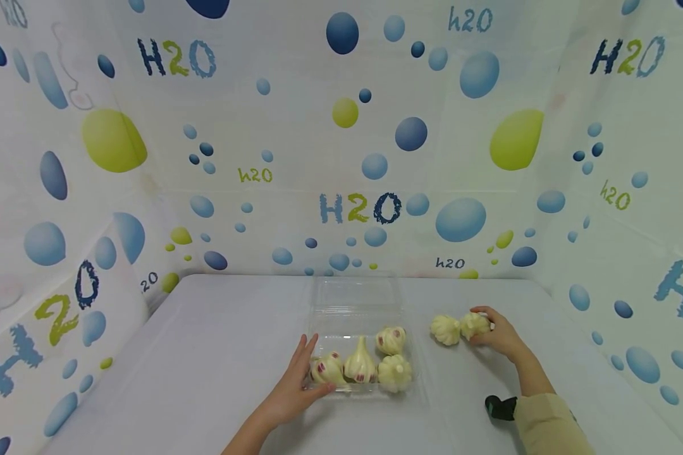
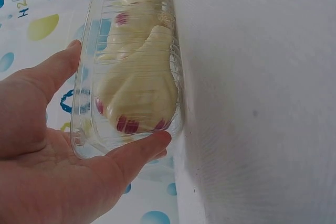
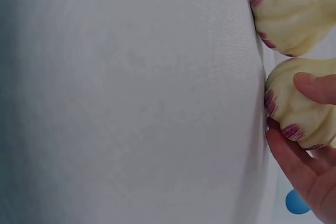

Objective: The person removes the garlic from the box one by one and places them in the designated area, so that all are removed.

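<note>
A clear plastic clamshell box stands on the table with its lid folded back. Several garlic bulbs with purple patches lie in its tray. My left hand rests at the tray's near left corner, fingers stretched along the left side and thumb across the front. In the left wrist view a garlic bulb shows through the ribbed wall. To the right of the box, my right hand holds a garlic bulb between thumb and fingers, low at the tabletop. Another garlic bulb sits just left of it.
A small black object lies beside the right sleeve. The white table reaches back to a printed curtain with blue and green drops, which also hangs at both sides.
</note>
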The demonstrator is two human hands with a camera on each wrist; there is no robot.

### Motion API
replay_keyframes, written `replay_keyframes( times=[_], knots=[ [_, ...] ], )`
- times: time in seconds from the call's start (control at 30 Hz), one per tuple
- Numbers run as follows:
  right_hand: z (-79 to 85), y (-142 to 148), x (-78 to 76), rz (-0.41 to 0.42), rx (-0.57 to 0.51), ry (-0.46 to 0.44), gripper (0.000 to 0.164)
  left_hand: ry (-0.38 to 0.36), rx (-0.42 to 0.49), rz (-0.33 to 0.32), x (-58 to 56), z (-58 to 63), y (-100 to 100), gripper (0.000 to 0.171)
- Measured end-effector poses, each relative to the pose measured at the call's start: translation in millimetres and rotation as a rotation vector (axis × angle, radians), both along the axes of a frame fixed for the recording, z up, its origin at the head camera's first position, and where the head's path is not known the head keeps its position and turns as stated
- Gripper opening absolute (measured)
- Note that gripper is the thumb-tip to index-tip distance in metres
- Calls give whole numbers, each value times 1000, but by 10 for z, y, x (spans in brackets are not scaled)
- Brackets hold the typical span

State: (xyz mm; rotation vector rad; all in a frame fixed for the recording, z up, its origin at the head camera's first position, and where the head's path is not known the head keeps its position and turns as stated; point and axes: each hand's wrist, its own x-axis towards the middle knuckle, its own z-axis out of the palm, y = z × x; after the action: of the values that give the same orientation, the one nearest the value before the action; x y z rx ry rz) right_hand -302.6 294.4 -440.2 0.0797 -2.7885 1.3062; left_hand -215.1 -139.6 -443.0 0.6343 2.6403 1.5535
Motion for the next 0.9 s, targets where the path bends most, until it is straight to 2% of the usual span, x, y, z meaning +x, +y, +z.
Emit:
replay_keyframes(
  times=[0.3,0.53,0.9],
  knots=[
    [23,-6,46,17,53,-14,72,-10,11,-10,31,-10,-3,89],
    [48,-18,69,43,103,16,77,2,1,-3,34,-13,-3,89],
    [69,-30,90,40,154,22,78,-1,-2,-3,28,-20,-11,89]
  ],
)
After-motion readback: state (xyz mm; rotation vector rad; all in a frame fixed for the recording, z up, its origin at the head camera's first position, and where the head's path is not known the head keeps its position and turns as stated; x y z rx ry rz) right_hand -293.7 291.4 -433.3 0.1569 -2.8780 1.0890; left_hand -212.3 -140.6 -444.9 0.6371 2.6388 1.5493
